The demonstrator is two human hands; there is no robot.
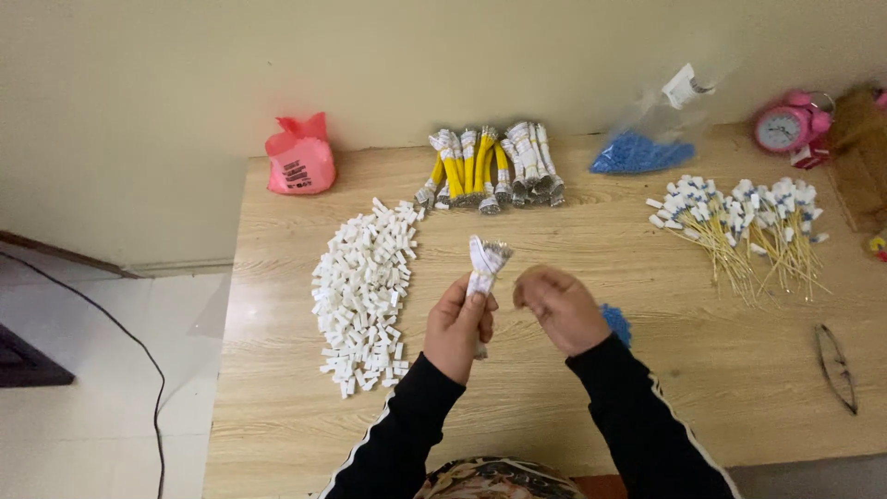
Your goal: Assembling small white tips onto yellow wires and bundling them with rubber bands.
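Person seated at a wooden table (554,407), both hands raised just above it near the front middle. Left hand (459,325) wrapped in a fist around a small bundle of white wires (483,261), held upright so the metal-tipped ends stick up clear of the thumb, likely to keep the tips level and in view. Right hand (557,308) just beside it, fingers curled loosely inward, not touching the bundle; whether it pinches anything I cannot tell. A heap of white plastic connectors (365,296) lies to the left within easy reach; yellow and white wire bundles (490,166) are lined up at the back edge. Some blue pieces (616,323) peek out behind the right wrist, mostly hidden. The bundle's lower end is buried in the fist.
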